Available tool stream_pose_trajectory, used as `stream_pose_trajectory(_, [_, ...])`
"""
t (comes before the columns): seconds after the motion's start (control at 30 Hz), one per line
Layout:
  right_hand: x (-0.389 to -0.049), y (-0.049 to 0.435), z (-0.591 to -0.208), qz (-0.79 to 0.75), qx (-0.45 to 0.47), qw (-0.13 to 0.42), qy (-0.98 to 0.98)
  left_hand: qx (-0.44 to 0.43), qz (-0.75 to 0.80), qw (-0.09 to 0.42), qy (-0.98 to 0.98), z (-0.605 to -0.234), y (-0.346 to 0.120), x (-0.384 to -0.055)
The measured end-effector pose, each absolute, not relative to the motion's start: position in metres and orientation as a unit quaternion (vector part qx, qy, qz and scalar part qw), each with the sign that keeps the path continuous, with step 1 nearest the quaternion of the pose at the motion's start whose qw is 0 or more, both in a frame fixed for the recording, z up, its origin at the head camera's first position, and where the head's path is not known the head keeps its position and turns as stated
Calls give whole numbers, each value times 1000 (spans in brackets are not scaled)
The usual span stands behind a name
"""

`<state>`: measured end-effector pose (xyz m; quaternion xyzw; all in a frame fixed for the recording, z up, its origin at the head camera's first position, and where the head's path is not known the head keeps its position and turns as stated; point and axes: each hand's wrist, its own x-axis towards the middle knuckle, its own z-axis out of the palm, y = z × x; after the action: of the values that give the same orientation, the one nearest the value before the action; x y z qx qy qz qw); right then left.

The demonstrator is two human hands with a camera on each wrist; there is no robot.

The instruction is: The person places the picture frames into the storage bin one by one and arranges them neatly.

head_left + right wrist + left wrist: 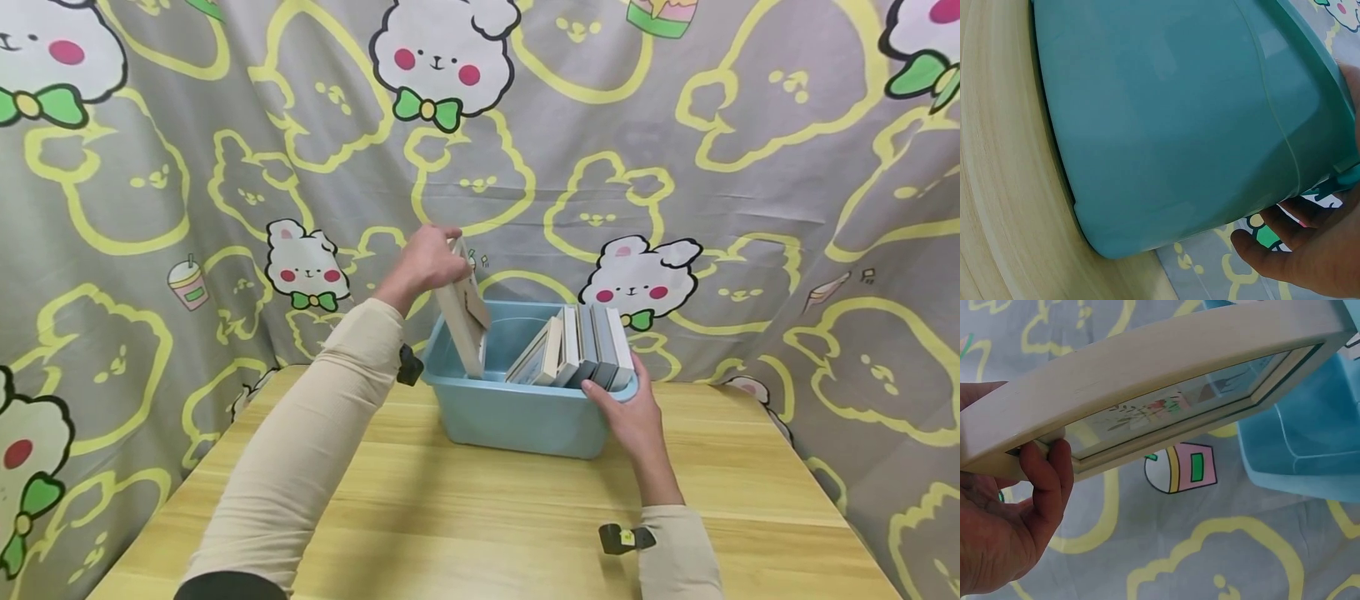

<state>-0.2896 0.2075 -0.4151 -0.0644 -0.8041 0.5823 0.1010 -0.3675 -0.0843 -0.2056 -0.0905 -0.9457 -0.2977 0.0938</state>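
My left hand [426, 262] grips the upper end of a cream picture frame [459, 329], which stands tilted at the left end of a blue plastic bin [517, 421]. Its lower end is inside the bin. In the left wrist view, fingers curl over the edge of the frame [1147, 369], and a glazed picture shows within it. At the bin's right front corner my right hand [633, 421] holds the rim, thumb over the front edge. The right wrist view has its curled fingers [1282, 262] under the rim. Several white and grey picture frames [573, 346] lean together in the bin's right half.
The bin stands on a wooden table [450, 517] towards its back edge. A grey patterned curtain [480, 158] hangs close behind the bin and along both sides. Small black devices [626, 539] are strapped to both wrists.
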Motion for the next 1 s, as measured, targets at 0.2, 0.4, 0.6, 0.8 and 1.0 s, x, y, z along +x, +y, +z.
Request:
stream_pose_trajectory(0.2, [-290, 208, -414, 578, -66, 105, -807, -97, -298, 101, -944, -214, -78, -370])
stream_pose_trajectory(0.4, [-290, 208, -415, 575, -70, 107, -808, -106, -265, 98, -953, -225, -72, -373])
stream_pose_trajectory(0.6, [-291, 209, -417, 577, -69, 106, -807, -90, -260, 86, -957, -236, -66, -377])
stream_pose_trajectory(0.8, [-292, 209, -417, 577, -70, 106, -806, -98, -236, 79, -964, -247, -59, -379])
stream_pose_trajectory(1.0, [-291, 209, -416, 579, -72, 101, -806, -101, -235, 58, -965, -261, -52, -382])
